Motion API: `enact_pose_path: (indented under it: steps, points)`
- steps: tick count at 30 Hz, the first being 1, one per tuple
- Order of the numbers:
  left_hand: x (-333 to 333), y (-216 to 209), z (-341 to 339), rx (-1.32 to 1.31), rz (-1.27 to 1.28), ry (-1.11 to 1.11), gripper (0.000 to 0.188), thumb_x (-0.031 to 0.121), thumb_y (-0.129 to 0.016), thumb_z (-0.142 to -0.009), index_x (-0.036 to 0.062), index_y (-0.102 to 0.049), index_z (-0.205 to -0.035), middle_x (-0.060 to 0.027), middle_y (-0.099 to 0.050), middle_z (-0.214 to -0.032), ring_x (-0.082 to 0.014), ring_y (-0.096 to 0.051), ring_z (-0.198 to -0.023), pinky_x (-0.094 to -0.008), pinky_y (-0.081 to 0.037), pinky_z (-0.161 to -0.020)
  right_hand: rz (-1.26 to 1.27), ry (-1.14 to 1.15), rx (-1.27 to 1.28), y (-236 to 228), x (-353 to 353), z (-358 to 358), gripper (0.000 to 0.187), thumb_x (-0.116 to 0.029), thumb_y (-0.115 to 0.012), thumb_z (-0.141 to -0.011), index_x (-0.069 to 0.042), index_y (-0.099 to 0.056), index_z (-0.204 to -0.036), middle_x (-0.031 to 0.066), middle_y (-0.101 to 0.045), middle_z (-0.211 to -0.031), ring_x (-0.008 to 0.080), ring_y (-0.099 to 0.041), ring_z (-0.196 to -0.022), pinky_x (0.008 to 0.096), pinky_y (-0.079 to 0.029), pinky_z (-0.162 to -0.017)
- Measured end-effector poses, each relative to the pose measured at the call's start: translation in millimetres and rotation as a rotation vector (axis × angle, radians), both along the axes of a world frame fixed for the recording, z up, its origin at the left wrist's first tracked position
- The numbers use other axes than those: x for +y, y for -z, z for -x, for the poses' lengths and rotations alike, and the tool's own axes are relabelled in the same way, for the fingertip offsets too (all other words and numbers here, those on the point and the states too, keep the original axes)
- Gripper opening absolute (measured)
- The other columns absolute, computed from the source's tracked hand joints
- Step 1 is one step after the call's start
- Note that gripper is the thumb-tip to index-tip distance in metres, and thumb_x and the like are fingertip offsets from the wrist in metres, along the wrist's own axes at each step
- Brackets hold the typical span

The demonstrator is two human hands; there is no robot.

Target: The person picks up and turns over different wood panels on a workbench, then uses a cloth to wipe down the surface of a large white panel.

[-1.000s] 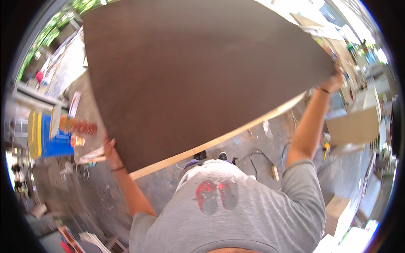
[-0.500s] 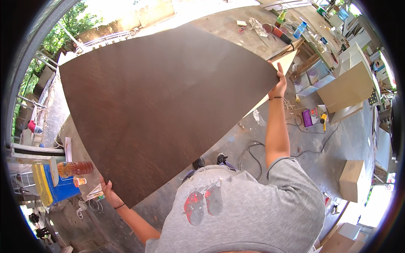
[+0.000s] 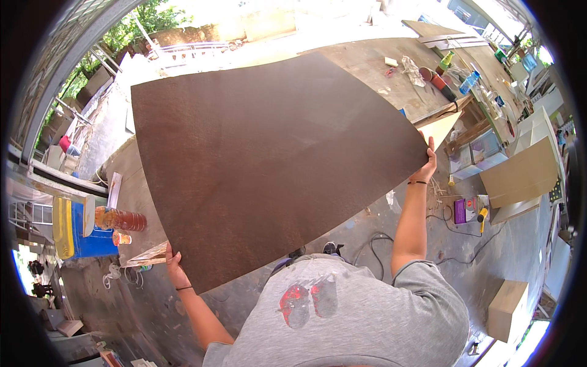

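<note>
A large, dark brown sheet or panel (image 3: pixel 275 165) with a faintly mottled surface fills the middle of the view, spread above a wooden worktable (image 3: pixel 367 55). My left hand (image 3: pixel 175 264) grips its near left edge, thumb on the upper side. At the right corner my right hand (image 3: pixel 431 160) holds the opposite end, fingers curled around the edge. Whether the far side rests on the table cannot be told. A pale board (image 3: pixel 445 127) pokes out beside my right hand. Most of the tabletop is hidden under the sheet.
At far right on the table are a red and black power tool (image 3: pixel 443 87), a blue bottle (image 3: pixel 469 82) and a green bottle (image 3: pixel 446 61). A bottle of reddish liquid (image 3: pixel 120 218) lies left. A cable (image 3: pixel 373 244) and a wooden box (image 3: pixel 508 310) are on the floor.
The view has turned, so the surroundings appear shifted, the bench tools lower and farther right. The brown sheet and both hands have moved rightward in the picture; both hands keep their hold.
</note>
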State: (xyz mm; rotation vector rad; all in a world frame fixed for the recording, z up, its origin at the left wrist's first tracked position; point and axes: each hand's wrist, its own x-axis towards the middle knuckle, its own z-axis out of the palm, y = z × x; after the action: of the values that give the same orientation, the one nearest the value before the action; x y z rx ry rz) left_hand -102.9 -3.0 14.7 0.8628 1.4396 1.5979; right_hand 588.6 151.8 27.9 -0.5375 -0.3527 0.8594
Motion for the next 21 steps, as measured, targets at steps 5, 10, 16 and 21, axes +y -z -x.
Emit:
enact_pose_path:
  steps: [5,10,16,21]
  points:
    - [9,5,-1,-0.087,-0.020,0.028,0.054,0.002,-0.046,-0.078,0.0010,-0.043,-0.131,-0.0088,-0.044,-0.133,-0.0199,-0.042,-0.121,-0.0317,-0.029,-0.104,-0.027,-0.015,-0.026,-2,15,-6,0.054,-0.018,-0.042,-0.080,-0.007,-0.030,-0.132,0.0220,-0.040,-0.134,0.0383,-0.040,-0.122,0.0516,-0.037,-0.100]
    - [16,5,10,-0.241,-0.028,0.053,0.055,0.004,-0.047,-0.078,0.0006,-0.041,-0.132,-0.0109,-0.041,-0.135,-0.0226,-0.038,-0.124,-0.0350,-0.026,-0.106,0.005,0.004,-0.090,13,34,6,0.044,-0.020,-0.038,-0.087,-0.005,-0.036,-0.128,0.0214,-0.046,-0.129,0.0351,-0.045,-0.116,0.0461,-0.036,-0.100]
    - [18,8,15,-0.026,-0.021,0.046,0.056,0.005,-0.047,-0.078,-0.0006,-0.039,-0.133,-0.0121,-0.038,-0.137,-0.0242,-0.037,-0.125,-0.0346,-0.023,-0.108,0.086,0.022,0.148,56,17,-3,0.043,-0.018,-0.041,-0.089,-0.006,-0.038,-0.130,0.0168,-0.053,-0.123,0.0300,-0.051,-0.110,0.0428,-0.043,-0.093]
    - [17,4,12,-0.134,0.011,0.051,0.057,0.004,-0.047,-0.079,0.0003,-0.036,-0.135,-0.0122,-0.037,-0.138,-0.0243,-0.038,-0.124,-0.0350,-0.025,-0.107,0.303,0.022,0.141,101,6,-8,0.035,-0.017,-0.047,-0.090,-0.003,-0.047,-0.123,0.0128,-0.057,-0.113,0.0268,-0.055,-0.102,0.0399,-0.046,-0.088]
